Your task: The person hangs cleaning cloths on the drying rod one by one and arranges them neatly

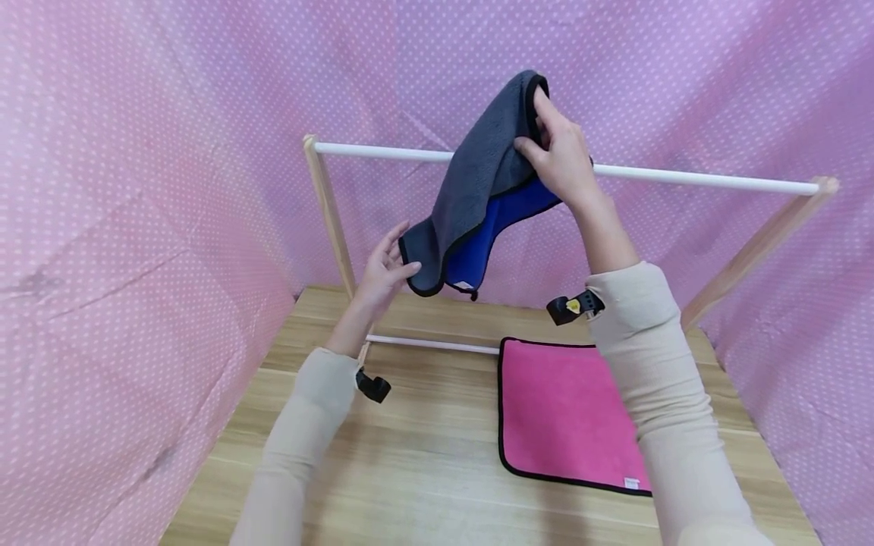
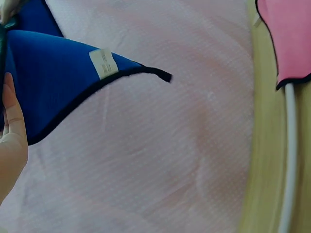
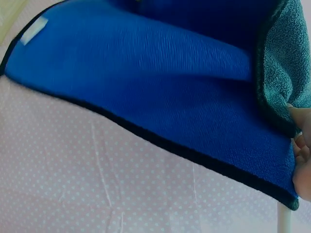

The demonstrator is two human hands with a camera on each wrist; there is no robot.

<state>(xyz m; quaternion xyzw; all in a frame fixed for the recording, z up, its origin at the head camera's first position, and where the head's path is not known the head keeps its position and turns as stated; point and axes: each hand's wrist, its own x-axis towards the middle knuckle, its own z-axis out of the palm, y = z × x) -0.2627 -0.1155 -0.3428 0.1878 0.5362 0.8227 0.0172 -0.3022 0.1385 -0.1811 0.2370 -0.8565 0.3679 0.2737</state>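
We have the grey-and-blue cloth (image 1: pixel 478 189) up in the air in front of the white top rod (image 1: pixel 683 177) of the wooden drying rack (image 1: pixel 328 205). Our right hand (image 1: pixel 563 155) has its grip clamped on the cloth's upper edge, thumb and fingers pinching the black-trimmed hem just above the rod. From there the cloth hangs down and to the left, folded so that the grey face lies outward and the blue face shows beneath. Its lowest corner, with a small white label (image 2: pixel 103 63) near the black trim, dangles free above the back of the tabletop (image 1: pixel 423 470).

Our left hand (image 1: pixel 385 265) is beside that lower edge with the grip apart, fingers straight and relaxed, the fingertips just at the grey hem; we cannot tell whether they touch it.

A pink cloth (image 1: pixel 567 409) with black trim lies flat on the tabletop to the right, its far edge at the rack's lower white rod (image 1: pixel 430 344). Left of it the wood lies bare up to the front edge. Pink dotted fabric (image 1: pixel 136 227) walls in the left, back and right sides, close behind the rack.
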